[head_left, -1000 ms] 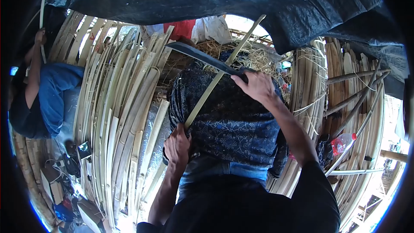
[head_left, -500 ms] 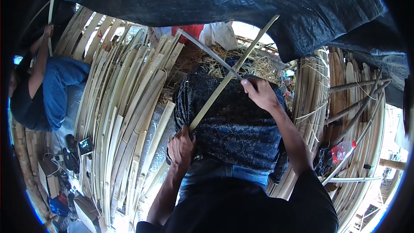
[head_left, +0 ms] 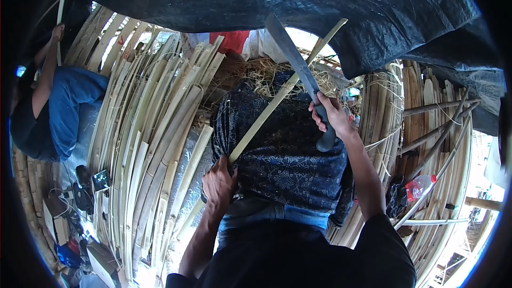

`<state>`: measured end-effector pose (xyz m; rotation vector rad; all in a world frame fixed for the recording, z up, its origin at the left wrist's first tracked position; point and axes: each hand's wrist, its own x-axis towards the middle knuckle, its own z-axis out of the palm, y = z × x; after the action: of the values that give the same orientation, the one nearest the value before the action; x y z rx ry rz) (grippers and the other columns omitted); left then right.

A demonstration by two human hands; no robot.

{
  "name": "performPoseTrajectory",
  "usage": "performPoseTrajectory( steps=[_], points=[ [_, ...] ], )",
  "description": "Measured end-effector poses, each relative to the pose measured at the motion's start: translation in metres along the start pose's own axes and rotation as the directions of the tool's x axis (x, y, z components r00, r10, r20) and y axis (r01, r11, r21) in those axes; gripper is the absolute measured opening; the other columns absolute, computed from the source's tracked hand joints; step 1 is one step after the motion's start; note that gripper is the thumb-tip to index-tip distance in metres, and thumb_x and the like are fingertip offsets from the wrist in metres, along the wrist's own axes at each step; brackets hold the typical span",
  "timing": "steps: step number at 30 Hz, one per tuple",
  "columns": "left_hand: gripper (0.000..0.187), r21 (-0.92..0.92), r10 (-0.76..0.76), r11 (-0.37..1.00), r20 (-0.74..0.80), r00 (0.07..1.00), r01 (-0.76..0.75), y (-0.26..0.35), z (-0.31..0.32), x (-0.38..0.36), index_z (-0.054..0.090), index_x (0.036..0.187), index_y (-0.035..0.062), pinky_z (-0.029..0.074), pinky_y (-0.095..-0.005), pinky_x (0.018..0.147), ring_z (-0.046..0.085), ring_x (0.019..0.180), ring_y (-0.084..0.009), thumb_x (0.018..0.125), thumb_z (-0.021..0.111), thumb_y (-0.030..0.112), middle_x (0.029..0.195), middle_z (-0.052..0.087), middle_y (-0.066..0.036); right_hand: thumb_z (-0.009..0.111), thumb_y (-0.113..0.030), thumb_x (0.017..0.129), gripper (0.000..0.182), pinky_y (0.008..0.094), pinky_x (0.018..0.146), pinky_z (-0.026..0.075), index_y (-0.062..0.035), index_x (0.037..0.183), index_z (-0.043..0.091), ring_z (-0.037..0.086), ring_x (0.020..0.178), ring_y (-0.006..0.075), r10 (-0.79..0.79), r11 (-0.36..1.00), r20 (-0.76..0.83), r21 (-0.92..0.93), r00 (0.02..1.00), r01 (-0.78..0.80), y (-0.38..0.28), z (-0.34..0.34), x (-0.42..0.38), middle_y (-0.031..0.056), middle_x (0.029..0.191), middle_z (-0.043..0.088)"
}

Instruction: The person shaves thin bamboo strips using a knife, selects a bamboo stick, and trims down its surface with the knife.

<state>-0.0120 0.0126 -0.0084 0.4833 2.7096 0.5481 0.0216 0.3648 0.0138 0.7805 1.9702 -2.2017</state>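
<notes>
My left hand (head_left: 218, 180) is closed around the lower end of a long bamboo strip (head_left: 265, 114), which slants up and away to the right. In my right hand (head_left: 333, 116) is a machete (head_left: 296, 60), gripped by its dark handle. The broad flat of its blade faces me, and the blade crosses over the strip in this view, its tip pointing up and to the left. A dark patterned cloth (head_left: 288, 168) covers my lap beneath the strip.
Split bamboo slats (head_left: 154, 144) lie stacked to my left, with more bamboo (head_left: 380, 128) on the right. Dark plastic sheeting (head_left: 256, 0) hangs ahead. Shavings (head_left: 256, 72) lie beyond my lap. Another person (head_left: 69, 101) sits at far left holding a strip. A plastic bottle (head_left: 420, 188) is at right.
My right hand has turned the machete, so its blade now stands steeper and shows its flat side, and its handle has come into view. My left hand stays on the strip, nearly unmoved.
</notes>
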Motion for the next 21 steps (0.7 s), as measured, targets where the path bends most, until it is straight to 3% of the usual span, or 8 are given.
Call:
performPoseTrajectory(
  steps=[1, 5, 8, 11, 15, 17, 18, 21],
  points=[
    [0.029, 0.000, -0.004, 1.000, 0.008, 1.000, 0.004, 0.000, 0.000, 0.000, 0.056, 0.100, 0.0051, 0.054, -0.0479, 0.073, 0.067, 0.084, -0.0391, 0.086, 0.067, 0.028, 0.092, 0.068, -0.017, 0.047, -0.045, 0.104, 0.049, 0.0244, 0.036, 0.033, -0.0001, 0.088, 0.056, 0.040, 0.037, 0.0079, 0.050, 0.997, -0.016, 0.064, 0.999, -0.049, 0.004, -0.001, 0.000, 0.0005, 0.055, 0.048],
    [0.028, 0.012, 0.000, 1.000, -0.001, 1.000, 0.000, 0.004, -0.004, 0.000, 0.056, 0.099, 0.0050, 0.053, -0.0480, 0.073, 0.067, 0.083, -0.0384, 0.086, 0.067, 0.028, 0.092, 0.068, -0.017, 0.047, -0.047, 0.103, 0.050, 0.0244, 0.035, 0.031, -0.0014, 0.085, 0.055, 0.039, 0.038, 0.0070, 0.066, 0.998, -0.062, 0.012, 0.996, -0.066, 0.005, -0.009, -0.004, -0.0012, 0.054, 0.046],
    [0.029, -0.016, 0.011, 1.000, -0.030, 1.000, -0.011, 0.002, 0.000, 0.000, 0.056, 0.099, 0.0049, 0.053, -0.0481, 0.073, 0.067, 0.084, -0.0380, 0.086, 0.068, 0.027, 0.092, 0.068, -0.016, 0.047, -0.048, 0.103, 0.051, 0.0249, 0.035, 0.031, -0.0024, 0.081, 0.053, 0.039, 0.038, 0.0065, -0.078, 0.988, -0.153, -0.142, 0.985, 0.056, 0.000, -0.007, -0.006, -0.0019, 0.053, 0.043],
    [0.029, -0.003, -0.009, 1.000, -0.004, 1.000, 0.009, 0.004, -0.002, 0.000, 0.056, 0.100, 0.0048, 0.053, -0.0482, 0.074, 0.067, 0.084, -0.0382, 0.086, 0.068, 0.027, 0.092, 0.068, -0.016, 0.049, -0.047, 0.103, 0.051, 0.0251, 0.034, 0.030, -0.0025, 0.078, 0.051, 0.039, 0.038, 0.0075, -0.136, 0.977, -0.386, 0.098, 0.912, 0.187, -0.005, -0.002, -0.006, -0.0003, 0.053, 0.043],
    [0.030, -0.006, -0.016, 1.000, 0.019, 1.000, 0.017, 0.002, 0.000, 0.001, 0.056, 0.101, 0.0050, 0.053, -0.0483, 0.074, 0.067, 0.085, -0.0383, 0.085, 0.068, 0.028, 0.093, 0.068, -0.017, 0.049, -0.047, 0.103, 0.051, 0.0256, 0.034, 0.030, -0.0027, 0.078, 0.051, 0.039, 0.037, 0.0078, -0.161, 0.951, -0.406, 0.181, 0.900, 0.252, -0.010, 0.006, -0.014, -0.0006, 0.052, 0.043],
    [0.035, -0.015, 0.004, 1.000, 0.005, 1.000, -0.004, -0.003, 0.004, 0.001, 0.060, 0.111, 0.0065, 0.053, -0.0505, 0.075, 0.067, 0.084, -0.0418, 0.086, 0.067, 0.029, 0.091, 0.069, -0.022, 0.049, -0.046, 0.103, 0.050, 0.0257, 0.034, 0.029, -0.0035, 0.078, 0.049, 0.038, 0.037, 0.0075, -0.064, 0.993, -0.213, -0.107, 0.975, 0.042, -0.004, 0.009, -0.021, -0.0018, 0.052, 0.041],
    [0.035, -0.015, 0.006, 1.000, 0.004, 1.000, -0.005, -0.002, 0.000, 0.001, 0.060, 0.111, 0.0065, 0.053, -0.0505, 0.075, 0.067, 0.084, -0.0418, 0.086, 0.067, 0.029, 0.091, 0.069, -0.022, 0.049, -0.046, 0.103, 0.049, 0.0255, 0.033, 0.029, -0.0040, 0.077, 0.049, 0.037, 0.037, 0.0070, 0.077, 0.968, -0.049, -0.236, 0.996, -0.086, -0.008, 0.010, -0.027, -0.0034, 0.052, 0.039],
    [0.034, 0.045, -0.091, 0.995, 0.123, 0.988, 0.086, 0.000, -0.008, 0.004, 0.059, 0.110, 0.0062, 0.053, -0.0502, 0.076, 0.067, 0.085, -0.0420, 0.086, 0.067, 0.030, 0.093, 0.069, -0.023, 0.051, -0.046, 0.102, 0.049, 0.0252, 0.033, 0.029, -0.0040, 0.077, 0.048, 0.036, 0.037, 0.0066, 0.119, 0.960, 0.027, -0.258, 0.992, -0.108, 0.001, -0.004, -0.028, -0.0039, 0.052, 0.037]
  ],
)
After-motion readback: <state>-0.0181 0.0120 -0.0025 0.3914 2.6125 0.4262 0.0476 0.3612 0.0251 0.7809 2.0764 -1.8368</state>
